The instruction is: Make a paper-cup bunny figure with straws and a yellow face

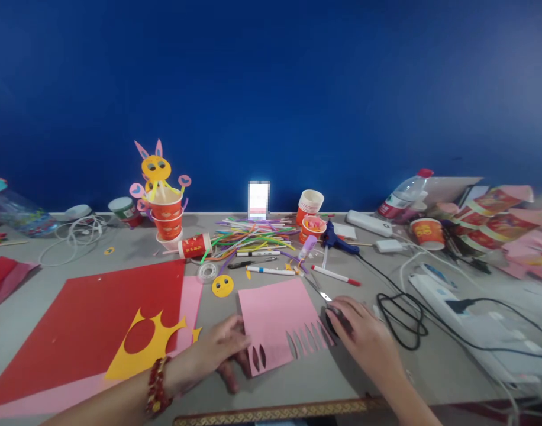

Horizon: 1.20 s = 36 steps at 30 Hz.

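A sheet of pink paper (271, 313) lies in front of me, with a row of pointed slits along its near right edge and two leaf-shaped holes at its near left corner. My left hand (229, 349) grips its left edge, some fingers over it and others lower at the side. To the right of the sheet, my right hand (357, 331) is wrapped round the dark handles of a pair of scissors (325, 297). Their blades point away from me and to the left, just beyond the paper's right edge. A yellow paper face (222, 286) lies behind the sheet.
Red paper (133, 296) and a cut yellow sheet (140, 346) lie left. Behind are pipe cleaners (253, 236), markers (271, 271), a cup figure with rabbit ears (162, 207) and a blue glue gun (337, 239). Right, a power strip (466, 331) trails black cables.
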Motion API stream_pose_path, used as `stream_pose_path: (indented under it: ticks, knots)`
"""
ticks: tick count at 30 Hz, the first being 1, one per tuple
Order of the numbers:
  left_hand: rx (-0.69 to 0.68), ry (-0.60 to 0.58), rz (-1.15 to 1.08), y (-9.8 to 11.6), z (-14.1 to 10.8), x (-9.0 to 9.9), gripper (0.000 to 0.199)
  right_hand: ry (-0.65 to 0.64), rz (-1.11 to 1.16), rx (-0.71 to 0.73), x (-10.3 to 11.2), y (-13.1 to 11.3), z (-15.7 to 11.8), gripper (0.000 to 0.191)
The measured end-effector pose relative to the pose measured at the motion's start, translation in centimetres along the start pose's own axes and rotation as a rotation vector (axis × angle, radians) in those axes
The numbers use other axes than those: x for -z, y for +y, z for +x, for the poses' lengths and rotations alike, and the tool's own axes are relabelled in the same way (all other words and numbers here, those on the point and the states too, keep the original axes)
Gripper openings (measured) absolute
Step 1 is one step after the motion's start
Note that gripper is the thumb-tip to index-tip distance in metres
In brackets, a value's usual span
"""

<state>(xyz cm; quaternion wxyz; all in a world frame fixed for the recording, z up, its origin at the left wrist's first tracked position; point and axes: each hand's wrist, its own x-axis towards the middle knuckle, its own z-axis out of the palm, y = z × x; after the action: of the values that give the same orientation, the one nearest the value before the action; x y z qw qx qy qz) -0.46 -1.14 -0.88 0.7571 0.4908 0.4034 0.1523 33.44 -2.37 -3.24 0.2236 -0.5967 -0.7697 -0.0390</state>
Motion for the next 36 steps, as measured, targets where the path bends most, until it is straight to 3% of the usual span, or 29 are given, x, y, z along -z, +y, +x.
stream_pose_path:
  ticks: [1, 3, 5, 6, 9, 11, 15, 19, 24, 28, 33, 36]
  knots:
    - [0.005, 0.012, 0.097, 0.0, -0.5, 0.3, 0.050, -0.009, 0.017, 0.003, 0.1, 0.5, 0.3, 0.023]
    - [-0.049, 0.178, 0.459, 0.0, -1.2, 0.8, 0.040, -0.011, 0.045, -0.006, 0.4, 1.3, 1.1, 0.022]
    - [-0.218, 0.328, 0.882, 0.1, -1.4, 0.9, 0.031, -0.002, 0.061, -0.027, 0.6, 1.5, 2.5, 0.022]
    - [-0.328, 0.342, 1.062, 0.1, -1.2, 0.7, 0.031, -0.012, 0.058, -0.027, 0.6, 1.2, 3.4, 0.022]
    - [-0.562, 0.178, 1.398, -0.2, 0.0, 0.2, 0.050, -0.156, -0.030, 0.098, 0.0, -1.2, 6.7, 0.022]
    - [-0.575, 0.115, 1.517, -0.4, 1.0, 0.1, 0.060, -0.200, -0.058, 0.167, -1.2, -3.5, 8.8, 0.021]
    - [-0.505, 0.153, 1.615, -0.3, 2.0, 1.4, 0.067, -0.238, -0.118, 0.243, -4.1, -6.6, 11.9, 0.016]
    - [-0.486, 0.165, 1.645, -0.1, 1.6, 2.6, 0.069, -0.235, -0.100, 0.301, -5.0, -7.2, 13.5, 0.014]
    - [-0.528, 0.239, 1.650, -1.0, 2.0, 2.4, 0.072, -0.175, 0.027, 0.301, -2.5, -7.4, 13.5, 0.012]
    - [-0.640, 0.307, 1.624, -1.3, 2.4, 2.3, 0.070, -0.177, 0.152, 0.260, 0.1, -7.3, 11.9, 0.016]
    - [-0.795, 0.619, 1.445, 0.3, 1.5, 1.9, 0.031, -0.306, 0.539, 0.141, 1.8, -7.6, 8.7, 0.017]
    - [-0.804, 0.608, 1.479, 1.8, 1.5, 1.1, 0.021, -0.297, 0.732, 0.061, 2.2, -8.8, 7.2, 0.013]
